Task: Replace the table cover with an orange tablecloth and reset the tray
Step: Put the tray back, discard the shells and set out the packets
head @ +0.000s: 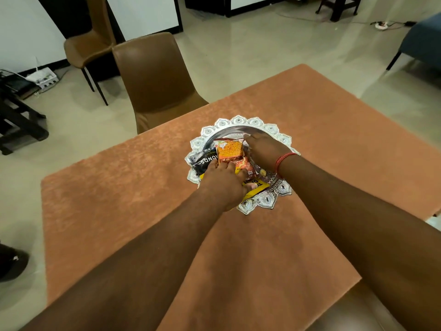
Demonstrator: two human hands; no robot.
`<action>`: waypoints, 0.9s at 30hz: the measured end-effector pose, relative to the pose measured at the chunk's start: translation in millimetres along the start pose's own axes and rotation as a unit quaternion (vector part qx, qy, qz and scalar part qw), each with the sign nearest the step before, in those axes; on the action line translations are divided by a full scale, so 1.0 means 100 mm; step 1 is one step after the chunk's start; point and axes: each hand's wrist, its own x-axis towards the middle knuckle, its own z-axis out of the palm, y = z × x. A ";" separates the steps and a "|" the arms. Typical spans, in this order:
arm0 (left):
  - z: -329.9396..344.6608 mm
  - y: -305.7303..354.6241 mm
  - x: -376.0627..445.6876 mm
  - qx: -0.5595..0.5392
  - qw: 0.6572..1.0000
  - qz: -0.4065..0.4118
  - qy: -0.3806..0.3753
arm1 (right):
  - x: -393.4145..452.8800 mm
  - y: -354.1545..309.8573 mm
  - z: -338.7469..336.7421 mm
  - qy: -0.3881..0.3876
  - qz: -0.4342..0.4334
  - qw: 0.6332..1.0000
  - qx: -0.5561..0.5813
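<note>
An orange tablecloth (322, 130) covers the whole table. A round silver tray (238, 126) with a scalloped rim stands at its middle. Several snack packets lie in the tray: an orange one (229, 149) on top, a black one (204, 160) at the left, a yellow one (256, 187) at the near side. My left hand (223, 185) rests on the packets with its fingers laid over them and the thumb on the yellow packet. My right hand (262, 151), a red thread at its wrist, touches the right side of the orange packet; its fingertips are hidden.
A brown chair (155, 75) stands pushed against the table's far left edge, a second brown chair (88, 46) behind it. A dark stool (338, 5) and a blue seat (422, 41) stand across the pale floor. A brown chair seat (358, 314) shows at the near right.
</note>
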 end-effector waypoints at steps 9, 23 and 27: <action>-0.14 0.03 -0.06 0.043 0.999 -0.025 -0.006 | -0.43 0.02 -0.21 -0.090 -0.067 0.985 -0.134; -0.03 0.01 -0.15 -0.021 0.999 -0.046 0.022 | -0.62 -0.14 -0.03 0.028 -0.073 0.994 -0.080; 0.07 -0.02 -0.18 -0.062 0.995 -0.053 0.050 | -0.62 -0.18 -0.05 0.034 -0.065 0.995 -0.061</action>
